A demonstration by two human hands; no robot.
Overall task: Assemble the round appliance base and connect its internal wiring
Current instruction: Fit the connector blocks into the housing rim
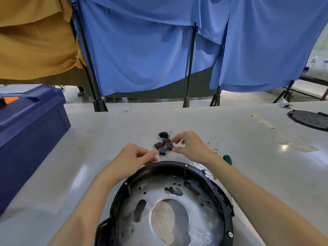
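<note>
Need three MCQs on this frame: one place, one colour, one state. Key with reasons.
1. The black switches lie: A in the blue bin; B on the table beyond the round base; C inside the base.
2. The screwdriver handle is: A red; B yellow; C green.
3. The base's centre hole is: A open; B capped; C stuffed with wires.
Key: B, they sit on tabletop past its rim; C, green shows right of the base; A, nothing is fitted in it.

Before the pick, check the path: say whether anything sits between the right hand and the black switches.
Nothing visible does. The right hand is at the black switches, thumb and forefinger either side of one; contact is unclear.
</note>
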